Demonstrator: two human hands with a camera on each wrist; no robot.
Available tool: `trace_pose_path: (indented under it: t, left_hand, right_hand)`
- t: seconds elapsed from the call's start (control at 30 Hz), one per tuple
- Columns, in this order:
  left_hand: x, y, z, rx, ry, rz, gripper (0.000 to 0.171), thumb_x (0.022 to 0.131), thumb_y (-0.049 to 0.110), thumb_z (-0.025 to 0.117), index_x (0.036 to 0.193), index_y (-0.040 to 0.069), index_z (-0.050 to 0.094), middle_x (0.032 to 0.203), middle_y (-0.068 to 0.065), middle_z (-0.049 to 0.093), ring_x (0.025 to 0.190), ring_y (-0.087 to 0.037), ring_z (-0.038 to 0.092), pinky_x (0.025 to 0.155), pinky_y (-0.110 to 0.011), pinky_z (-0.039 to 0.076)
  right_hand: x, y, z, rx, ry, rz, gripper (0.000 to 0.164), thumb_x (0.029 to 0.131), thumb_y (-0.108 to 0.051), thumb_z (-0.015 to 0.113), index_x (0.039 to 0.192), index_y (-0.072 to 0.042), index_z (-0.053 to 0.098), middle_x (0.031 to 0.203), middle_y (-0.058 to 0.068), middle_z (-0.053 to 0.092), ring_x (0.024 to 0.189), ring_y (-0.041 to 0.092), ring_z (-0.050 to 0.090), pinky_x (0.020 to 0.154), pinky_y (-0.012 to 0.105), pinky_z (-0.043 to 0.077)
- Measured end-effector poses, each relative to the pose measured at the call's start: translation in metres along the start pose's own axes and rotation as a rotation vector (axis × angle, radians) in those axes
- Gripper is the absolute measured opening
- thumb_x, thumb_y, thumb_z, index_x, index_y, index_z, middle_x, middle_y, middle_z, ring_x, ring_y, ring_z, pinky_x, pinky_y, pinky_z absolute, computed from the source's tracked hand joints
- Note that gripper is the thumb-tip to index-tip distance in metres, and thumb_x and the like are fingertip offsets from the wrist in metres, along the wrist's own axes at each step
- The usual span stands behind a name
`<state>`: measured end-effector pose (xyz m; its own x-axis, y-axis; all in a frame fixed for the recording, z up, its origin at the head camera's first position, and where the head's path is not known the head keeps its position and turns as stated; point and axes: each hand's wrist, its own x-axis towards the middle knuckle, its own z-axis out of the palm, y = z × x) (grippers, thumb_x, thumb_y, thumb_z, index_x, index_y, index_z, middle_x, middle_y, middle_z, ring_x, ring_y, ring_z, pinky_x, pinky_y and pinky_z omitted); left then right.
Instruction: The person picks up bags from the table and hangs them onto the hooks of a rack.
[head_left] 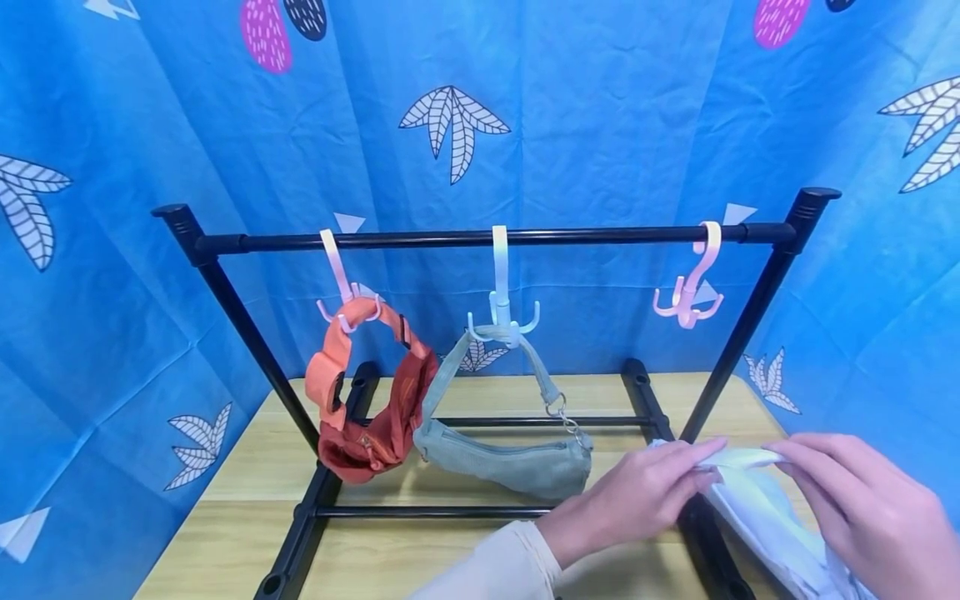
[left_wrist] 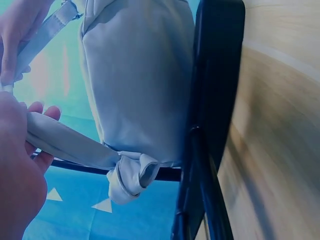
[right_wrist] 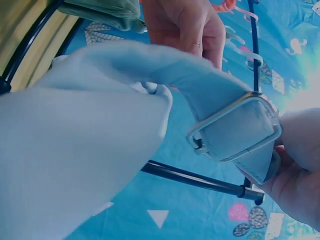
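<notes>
A pale blue shoulder bag (head_left: 780,533) hangs below both hands at the lower right of the head view. My left hand (head_left: 637,500) pinches one part of its strap (left_wrist: 70,140) between thumb and fingers. Farther along the same strap, my right hand (head_left: 870,500) grips it near a metal buckle (right_wrist: 235,127), which shows in the right wrist view. A knot (left_wrist: 130,177) joins the strap to the bag's body in the left wrist view. Above the hands, a pink hook (head_left: 687,304) hangs bare from the rail.
A black rack (head_left: 525,237) spans the wooden table (head_left: 225,533). From its left hook (head_left: 341,275) hangs a red waist bag (head_left: 382,425); a green shoulder bag (head_left: 510,462) hangs from the blue middle hook (head_left: 501,292). Behind stands a blue patterned curtain (head_left: 600,125).
</notes>
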<state>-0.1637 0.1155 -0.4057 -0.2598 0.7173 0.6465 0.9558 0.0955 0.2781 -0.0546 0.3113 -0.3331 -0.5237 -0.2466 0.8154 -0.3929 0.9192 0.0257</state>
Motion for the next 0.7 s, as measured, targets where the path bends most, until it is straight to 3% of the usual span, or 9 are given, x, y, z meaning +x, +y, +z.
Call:
trace_pose_path:
  t: [0.23,0.4,0.7]
  left_hand:
    - [0.006,0.003,-0.007,0.01,0.01,-0.013,0.046,0.109,0.02,0.052,0.154,0.01,0.048,0.121,0.002,0.077,0.079,0.007,0.058,0.078,0.006,0.041]
    - [0.01,0.004,-0.01,0.003,0.056,0.002,0.043,0.108,0.019,0.056,0.149,0.009,0.055,0.12,0.002,0.078,0.08,0.006,0.062,0.079,0.006,0.042]
    - [0.017,0.009,-0.017,-0.096,0.112,-0.015,0.038,0.106,0.018,0.059,0.142,0.007,0.061,0.118,-0.003,0.079,0.093,0.0,0.075,0.08,0.004,0.044]
  right_hand:
    - [0.008,-0.001,-0.007,0.013,0.004,0.006,0.084,0.107,-0.062,0.028,0.085,0.002,0.079,0.083,0.014,0.074,0.088,-0.003,0.05,0.093,-0.007,0.034]
    - [0.014,-0.001,-0.01,0.047,0.038,-0.014,0.081,0.109,-0.059,0.033,0.085,0.004,0.078,0.083,0.016,0.073,0.091,-0.007,0.049,0.096,-0.005,0.034]
    - [0.021,-0.001,-0.014,0.124,0.069,0.007,0.075,0.11,-0.053,0.038,0.088,0.007,0.077,0.086,0.02,0.073,0.105,-0.021,0.045,0.102,-0.003,0.033]
